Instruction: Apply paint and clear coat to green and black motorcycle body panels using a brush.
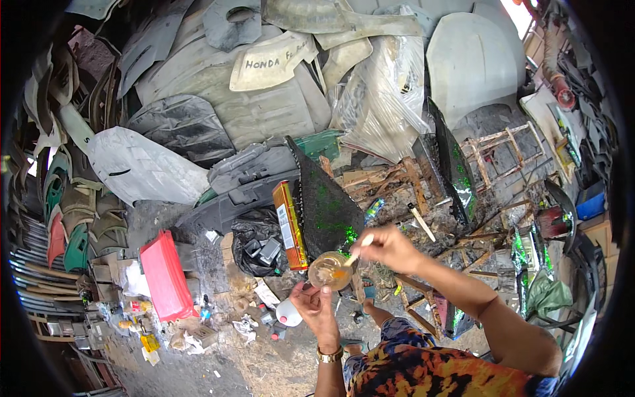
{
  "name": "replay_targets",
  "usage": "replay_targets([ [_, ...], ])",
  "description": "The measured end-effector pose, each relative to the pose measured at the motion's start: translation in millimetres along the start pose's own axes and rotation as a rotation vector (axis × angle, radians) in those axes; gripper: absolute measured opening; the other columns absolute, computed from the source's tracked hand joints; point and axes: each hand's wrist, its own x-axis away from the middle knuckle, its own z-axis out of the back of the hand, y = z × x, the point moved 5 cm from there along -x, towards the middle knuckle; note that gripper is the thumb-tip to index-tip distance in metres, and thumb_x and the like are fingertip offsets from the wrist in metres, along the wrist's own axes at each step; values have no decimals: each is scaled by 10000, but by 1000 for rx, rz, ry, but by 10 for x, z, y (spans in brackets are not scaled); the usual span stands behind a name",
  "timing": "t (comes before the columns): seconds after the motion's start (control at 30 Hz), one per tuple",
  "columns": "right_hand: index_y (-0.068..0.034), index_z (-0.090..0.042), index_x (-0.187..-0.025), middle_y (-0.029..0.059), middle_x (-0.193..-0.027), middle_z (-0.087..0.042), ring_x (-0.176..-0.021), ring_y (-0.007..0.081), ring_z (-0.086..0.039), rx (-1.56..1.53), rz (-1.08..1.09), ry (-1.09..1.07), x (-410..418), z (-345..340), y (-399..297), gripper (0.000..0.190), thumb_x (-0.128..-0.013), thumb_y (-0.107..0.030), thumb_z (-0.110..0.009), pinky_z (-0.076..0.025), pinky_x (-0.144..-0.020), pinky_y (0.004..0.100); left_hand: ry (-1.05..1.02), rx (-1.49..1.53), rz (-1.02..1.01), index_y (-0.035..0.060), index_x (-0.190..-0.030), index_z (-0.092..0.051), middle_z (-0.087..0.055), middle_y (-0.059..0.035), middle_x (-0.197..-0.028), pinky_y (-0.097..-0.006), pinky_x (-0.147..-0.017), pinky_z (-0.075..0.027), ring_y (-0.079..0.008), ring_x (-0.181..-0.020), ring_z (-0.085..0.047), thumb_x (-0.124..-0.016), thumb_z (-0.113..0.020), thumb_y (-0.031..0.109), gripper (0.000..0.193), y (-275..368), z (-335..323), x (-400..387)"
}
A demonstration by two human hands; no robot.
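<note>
My left hand [313, 305], with a wristwatch on its wrist, holds up a small clear plastic cup [327, 272] with an orange-brown substance inside. Above and to the right, my right hand [389, 248] grips a pale brush handle or stick [358, 250] whose lower end reaches into the cup. Just beyond the cup stands a dark panel [325, 203] with green glittering patches. A long red and yellow box [289, 226] leans at the panel's left side.
A black plastic bag [258, 231] holding small grey parts lies at the left, near a red wrapped bundle [167, 275]. A white bottle [289, 312] is by my left hand. Rusty frames [506, 149] and a second glittery panel [456, 173] stand at the right; large grey molded panels [471, 69] line the back.
</note>
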Motion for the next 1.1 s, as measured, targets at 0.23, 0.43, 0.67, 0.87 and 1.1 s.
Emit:
replay_targets([
  [0.23, -41, -646, -830, -19, -626, -563, -544, 65, -465, 175, -6, 141, -1056, 713, 349, 239, -944, -251, -657, -367, -498, 274, 67, -2, 11, 64, -1311, -374, -524, -61, -1021, -304, -827, -443, -141, -935, -532, -891, -708, 107, 539, -72, 37, -22],
  [0.43, -30, -646, -938, 123, -794, -651, -617, 255, -624, 489, 630, 184, -1098, 521, -20, 205, -977, -218, -576, -529, -649, 404, 109, -86, 16, 75, -1358, -347, -517, -145, -1199, -421, -955, -497, -261, -1093, -571, -935, -659, 298, 571, 27, 137, 96],
  [0.67, -38, -670, -961, 88, -875, -702, -742, 222, -696, 456, 402, -97, -254, 329, 59, 162, -956, -187, -608, -557, -650, 351, 132, -39, 14, 91, -1339, -369, -506, -74, -1081, -407, -922, -495, -203, -1041, -536, -904, -694, 261, 568, 134, 82, 2],
  [0.87, -15, -633, -878, 149, -786, -670, -670, 295, -641, 363, 380, 125, -1386, 933, 99, 162, -930, -168, -645, -480, -606, 376, 60, -120, 0, 87, -1333, -368, -536, -72, -1123, -360, -863, -495, -199, -1030, -579, -924, -665, 322, 558, 194, -174, -158],
  [1.1, -38, -668, -948, 108, -866, -673, -744, 284, -663, 462, 375, 76, -475, 795, 444, 108, -905, -138, -660, -528, -653, 397, 58, -100, -36, 71, -1344, -368, -533, -69, -1054, -388, -908, -492, -190, -1012, -561, -914, -687, 261, 568, 287, -274, -290],
])
